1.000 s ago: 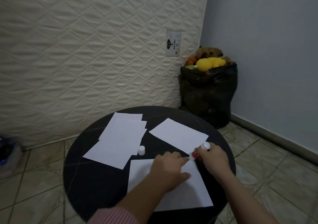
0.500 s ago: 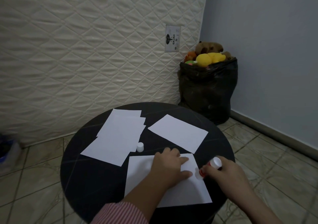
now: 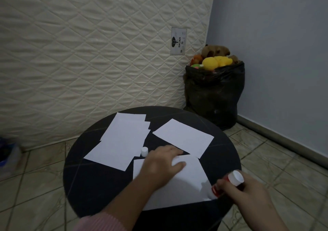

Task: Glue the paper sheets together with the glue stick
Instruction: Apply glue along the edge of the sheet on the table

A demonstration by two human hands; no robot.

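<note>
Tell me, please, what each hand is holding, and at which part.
The right hand holds the glue stick by its red body, tip at the near paper sheet. The left hand grips nothing; it lies flat on that sheet.

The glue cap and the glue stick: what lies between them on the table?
In the head view, the left hand pressing the near sheet lies between cap and glue stick.
</note>
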